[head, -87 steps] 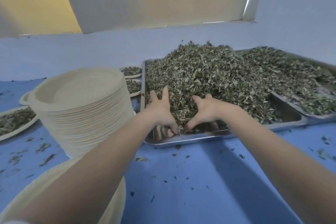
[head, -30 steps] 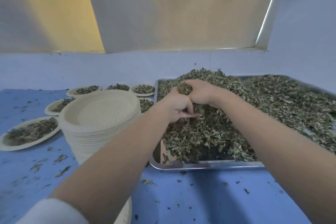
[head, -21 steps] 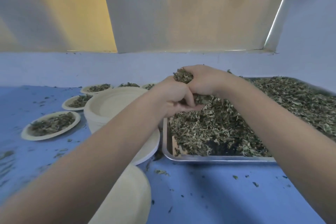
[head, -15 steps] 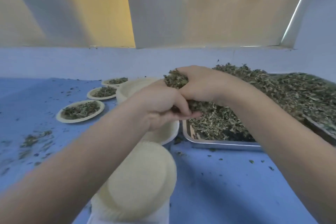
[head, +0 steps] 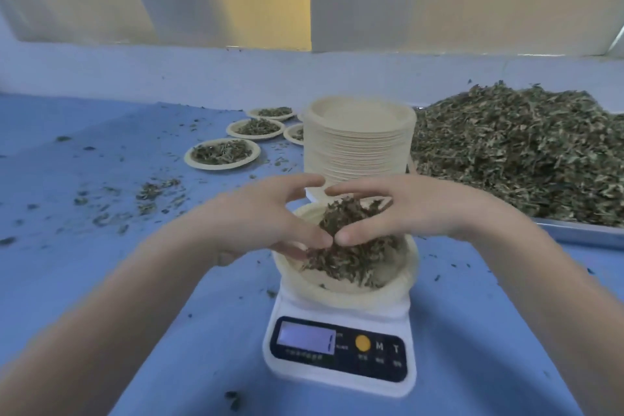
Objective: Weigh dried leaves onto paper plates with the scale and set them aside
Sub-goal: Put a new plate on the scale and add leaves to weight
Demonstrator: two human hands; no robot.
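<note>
- Left hand [head: 270, 216]: held over the near-left rim of the paper plate [head: 344, 294], fingers spread and gently arched, thumb tip meeting the other thumb; the fingers rest against the clump of dried leaves [head: 351, 246] without closing round it.
- Right hand [head: 398, 213]: mirrors the left one over the far-right part of the plate, fingers loosely spread and arched, palm facing the clump; no firm grip is visible.
- The leaf clump lies between and beneath both hands, heaped in the plate; some leaves sit just under the fingertips.
- The plate stands on the white scale [head: 337, 348], directly below the hands; the scale rests on the blue table [head: 101, 280].
- The scale's display [head: 305, 338] is lit; the reading is too blurred to state with confidence.
- Beyond the hands, a tall stack of empty plates [head: 358, 142] stands upright.
- Right of the right hand, a metal tray [head: 580, 235] carries a large heap of loose leaves [head: 516, 152].
- Beyond and left of the left hand, several filled plates [head: 221, 154] lie together on the table.
- Scattered leaf crumbs [head: 155, 189] lie on the table left of the left hand.
</note>
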